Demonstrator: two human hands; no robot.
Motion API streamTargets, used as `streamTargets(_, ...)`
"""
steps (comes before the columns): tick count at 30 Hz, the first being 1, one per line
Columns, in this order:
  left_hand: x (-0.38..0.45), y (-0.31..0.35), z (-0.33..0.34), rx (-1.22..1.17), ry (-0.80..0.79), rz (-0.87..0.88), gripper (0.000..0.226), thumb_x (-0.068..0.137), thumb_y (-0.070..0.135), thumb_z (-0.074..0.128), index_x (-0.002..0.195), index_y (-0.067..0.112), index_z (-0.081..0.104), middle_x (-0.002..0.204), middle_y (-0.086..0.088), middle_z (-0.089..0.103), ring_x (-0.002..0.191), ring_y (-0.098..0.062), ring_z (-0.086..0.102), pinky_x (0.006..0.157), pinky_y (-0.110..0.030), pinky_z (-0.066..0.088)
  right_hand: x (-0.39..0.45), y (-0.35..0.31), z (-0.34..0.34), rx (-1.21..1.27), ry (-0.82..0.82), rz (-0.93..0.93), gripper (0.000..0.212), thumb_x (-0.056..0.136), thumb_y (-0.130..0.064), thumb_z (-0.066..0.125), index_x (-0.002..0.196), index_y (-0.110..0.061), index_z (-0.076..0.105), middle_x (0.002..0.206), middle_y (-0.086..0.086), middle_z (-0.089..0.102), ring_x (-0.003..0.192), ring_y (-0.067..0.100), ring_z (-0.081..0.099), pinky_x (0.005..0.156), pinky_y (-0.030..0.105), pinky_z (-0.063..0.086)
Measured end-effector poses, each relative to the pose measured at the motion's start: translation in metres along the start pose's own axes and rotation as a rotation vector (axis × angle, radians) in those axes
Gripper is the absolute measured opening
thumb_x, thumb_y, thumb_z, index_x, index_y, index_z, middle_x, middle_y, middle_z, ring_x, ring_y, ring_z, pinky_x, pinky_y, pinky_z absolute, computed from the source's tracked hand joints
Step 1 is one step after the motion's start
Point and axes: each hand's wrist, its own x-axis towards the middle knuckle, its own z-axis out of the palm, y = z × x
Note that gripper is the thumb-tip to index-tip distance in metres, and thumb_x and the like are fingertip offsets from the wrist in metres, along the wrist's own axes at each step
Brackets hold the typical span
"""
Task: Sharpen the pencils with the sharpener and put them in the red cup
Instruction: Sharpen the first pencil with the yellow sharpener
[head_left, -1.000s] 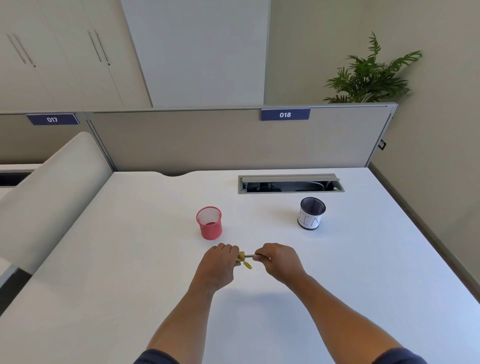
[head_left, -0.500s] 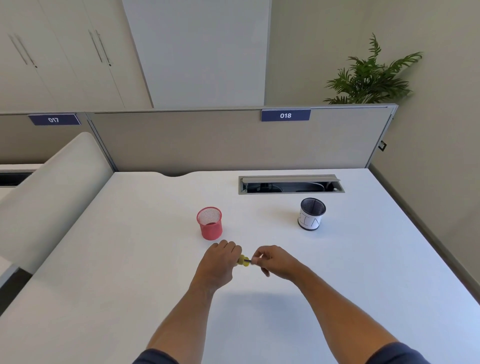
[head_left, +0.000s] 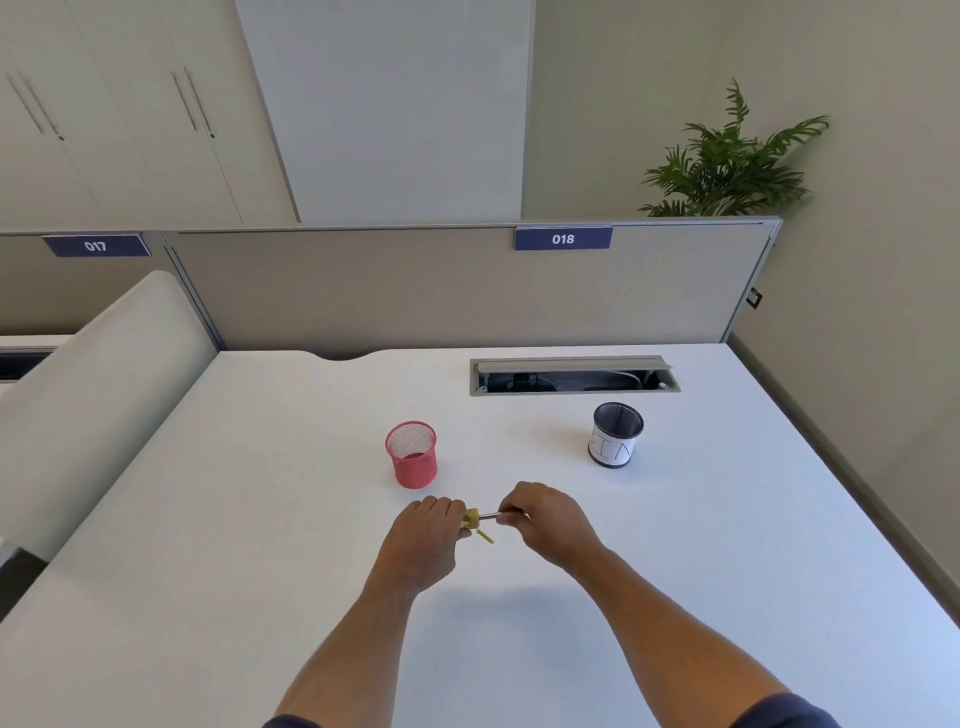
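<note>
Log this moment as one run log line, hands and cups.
step: sharpening | left hand: holds yellow sharpener | right hand: pinches pencil in sharpener | red cup: upright, contents unclear

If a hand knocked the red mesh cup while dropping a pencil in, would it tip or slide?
The red cup looks like thin wire mesh, so it is probably light and would likely slide on the smooth white desk. It narrows toward its base and looks empty, so a knock near the rim might tip it.
</note>
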Motion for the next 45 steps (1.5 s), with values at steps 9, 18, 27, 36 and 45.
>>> streamTargets(9, 0.007, 0.001, -0.006, 0.033, -0.054, 0.037, 0.038, 0.059, 0.015, 0.084, 0.080, 0.019, 0.052, 0.072, 0.004, 0.052, 0.060, -0.020, 0.046, 0.049, -0.031, 0.033, 0.001, 0.000, -0.004, 0.349, -0.331, 0.277, 0.034, 0.097, -0.042, 0.055, 0.079, -0.022, 0.076, 0.062, -0.001, 0.050, 0.056, 0.013, 0.041, 0.058, 0.029, 0.034)
streamTargets(18, 0.003, -0.002, -0.003, 0.013, -0.021, 0.041, 0.033, 0.069, 0.026, 0.082, 0.081, 0.019, 0.053, 0.069, 0.005, 0.052, 0.058, -0.019, 0.047, 0.050, -0.030, 0.034, -0.004, 0.004, 0.000, 0.148, -0.126, 0.130, 0.006, 0.088, -0.033, 0.069, 0.091, -0.029, 0.065, 0.084, -0.014, 0.064, 0.073, 0.005, 0.055, 0.065, 0.025, 0.044)
streamTargets(27, -0.001, -0.001, -0.002, -0.006, -0.036, 0.006, 0.035, 0.066, 0.023, 0.084, 0.081, 0.019, 0.052, 0.071, 0.005, 0.052, 0.060, -0.019, 0.047, 0.049, -0.030, 0.037, 0.000, -0.001, 0.004, 0.150, -0.135, 0.122, 0.016, 0.093, -0.034, 0.065, 0.091, -0.023, 0.075, 0.079, -0.009, 0.066, 0.070, 0.009, 0.054, 0.063, 0.027, 0.040)
streamTargets(36, -0.002, 0.000, -0.001, 0.023, -0.075, 0.012, 0.040, 0.061, 0.018, 0.086, 0.082, 0.020, 0.051, 0.073, 0.005, 0.051, 0.062, -0.019, 0.047, 0.051, -0.029, 0.031, -0.003, 0.008, -0.002, 0.520, -0.438, 0.344, 0.030, 0.092, -0.044, 0.063, 0.081, -0.019, 0.078, 0.058, -0.003, 0.060, 0.051, 0.009, 0.045, 0.055, 0.024, 0.036)
streamTargets(45, -0.013, -0.010, 0.008, 0.007, -0.089, -0.088, 0.041, 0.060, 0.021, 0.087, 0.082, 0.018, 0.053, 0.071, 0.004, 0.052, 0.060, -0.021, 0.049, 0.049, -0.031, 0.035, -0.041, 0.067, 0.003, 0.399, -0.072, 0.745, 0.014, 0.083, -0.026, 0.076, 0.071, -0.019, 0.075, 0.067, -0.002, 0.066, 0.062, 0.014, 0.057, 0.054, 0.023, 0.039)
